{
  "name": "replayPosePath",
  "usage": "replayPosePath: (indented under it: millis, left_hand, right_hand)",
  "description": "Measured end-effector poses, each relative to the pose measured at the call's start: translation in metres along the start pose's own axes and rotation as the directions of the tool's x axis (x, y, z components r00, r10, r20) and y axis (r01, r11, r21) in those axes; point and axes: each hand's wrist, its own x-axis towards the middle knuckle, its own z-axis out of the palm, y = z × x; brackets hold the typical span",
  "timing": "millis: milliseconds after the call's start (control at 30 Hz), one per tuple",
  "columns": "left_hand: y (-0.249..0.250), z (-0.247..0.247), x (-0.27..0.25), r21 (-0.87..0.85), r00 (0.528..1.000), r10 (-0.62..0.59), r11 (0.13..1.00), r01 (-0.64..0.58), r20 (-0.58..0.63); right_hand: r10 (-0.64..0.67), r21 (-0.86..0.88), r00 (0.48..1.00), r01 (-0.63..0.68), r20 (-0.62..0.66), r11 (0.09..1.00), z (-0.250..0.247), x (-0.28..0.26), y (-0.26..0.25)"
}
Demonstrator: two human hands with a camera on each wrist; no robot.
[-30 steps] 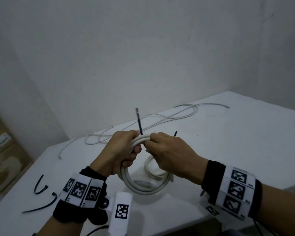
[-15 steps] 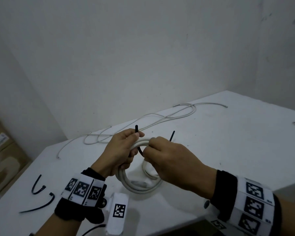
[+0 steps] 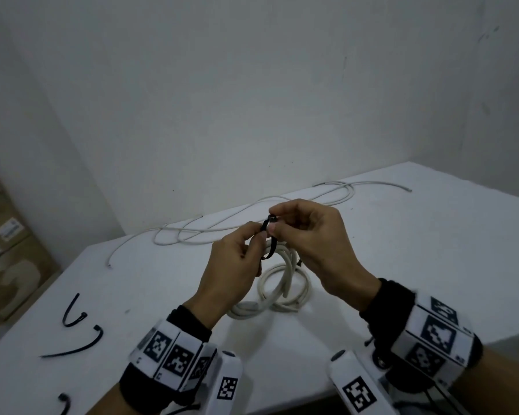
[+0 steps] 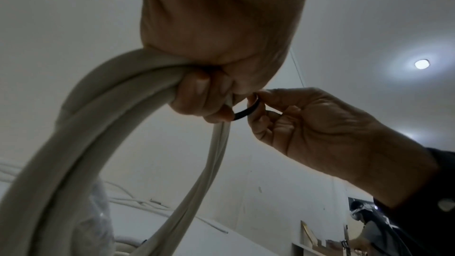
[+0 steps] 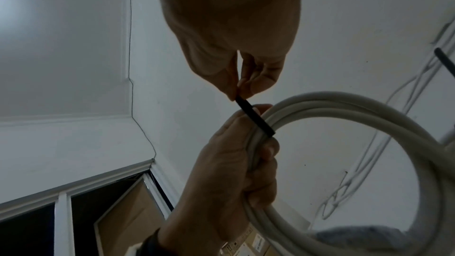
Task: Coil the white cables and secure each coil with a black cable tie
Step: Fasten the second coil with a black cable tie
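Head view: at eight o'clock, loose curved black cable ties [image 3: 72, 313] are seen lying on the white counter [image 3: 417, 265]. At the centre, the coiled white round cable [image 3: 277, 283] is gripped at its top by the curled fingers of the left hand [image 3: 231, 265], with its lower loops resting on the counter. A black plastic cable tie [image 3: 268, 238] is looped around the coil's top and is pinched between thumb and forefinger of the right hand [image 3: 318, 244]. At twelve o'clock, an uncoiled thin white cable [image 3: 252, 220] is spread along the counter's far edge.
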Motion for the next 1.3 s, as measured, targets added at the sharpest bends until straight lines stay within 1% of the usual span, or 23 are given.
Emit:
replayPosePath:
  millis: [167, 333, 600, 767, 833, 933, 967, 1033, 1100, 1167, 1233, 1267, 1300]
  left_hand:
    - [-0.004, 0.001, -0.003, 0.066, 0.998, 0.052, 0.996, -0.051, -0.016]
    - [-0.006, 0.002, -0.006, 0.120, 0.997, 0.069, 0.991, -0.064, -0.036]
    - [0.005, 0.007, -0.006, 0.156, 0.991, 0.122, 0.981, -0.113, -0.046]
    - [0.009, 0.011, -0.013, 0.166, 0.994, 0.093, 0.983, -0.083, -0.056]
    - [0.010, 0.011, -0.015, 0.174, 0.994, 0.084, 0.982, -0.072, -0.064]
    - [0.013, 0.011, -0.015, 0.184, 0.992, 0.104, 0.979, -0.089, -0.074]
    - [0.014, 0.010, -0.016, 0.191, 0.992, 0.108, 0.977, -0.093, -0.072]
    - [0.015, 0.009, -0.015, 0.196, 0.993, 0.099, 0.977, -0.083, -0.071]
    - [0.014, 0.007, -0.016, 0.187, 0.995, 0.078, 0.980, -0.064, -0.067]
    - [0.016, 0.005, -0.017, 0.174, 0.996, 0.074, 0.983, -0.065, -0.043]
    - [0.020, 0.001, -0.016, 0.112, 0.999, 0.052, 0.992, -0.052, 0.010]
    - [0.023, 0.000, -0.015, 0.031, 0.999, 0.001, 1.000, -0.002, 0.040]
    - [0.025, -0.003, -0.013, -0.075, 0.993, -0.081, 0.993, 0.087, 0.083]
  right_hand:
    - [0.011, 0.000, 0.999, -0.011, 0.030, 1.000, 0.003, 0.000, 0.002]
    - [0.029, -0.058, 0.998, -0.025, 0.060, 0.998, 0.002, 0.000, 0.001]
    - [-0.016, -0.101, 1.000, 0.014, -0.019, 0.995, -0.001, 0.000, -0.002]
    - [-0.027, -0.145, 0.999, 0.024, -0.023, 0.989, -0.006, -0.003, 0.002]
    - [-0.024, -0.180, 1.000, 0.021, -0.013, 0.983, -0.007, -0.004, 0.004]
    - [-0.008, -0.244, 1.000, 0.013, 0.024, 0.970, -0.009, -0.006, 0.004]
    - [0.001, -0.248, 0.999, 0.010, 0.044, 0.969, -0.009, -0.006, 0.003]
    - [0.053, -0.202, 0.993, -0.030, 0.110, 0.979, -0.013, -0.003, -0.001]
    - [0.122, -0.161, 0.971, -0.090, 0.205, 0.983, -0.019, 0.000, -0.004]
    - [0.150, -0.175, 0.951, -0.105, 0.269, 0.979, -0.023, 0.001, -0.007]
    - [0.100, -0.162, 0.964, -0.061, 0.248, 0.985, -0.023, 0.001, -0.009]
    - [0.051, -0.169, 0.976, -0.015, 0.211, 0.985, -0.021, 0.002, -0.009]
    - [-0.009, -0.208, 0.985, 0.046, 0.173, 0.977, -0.019, 0.003, -0.009]
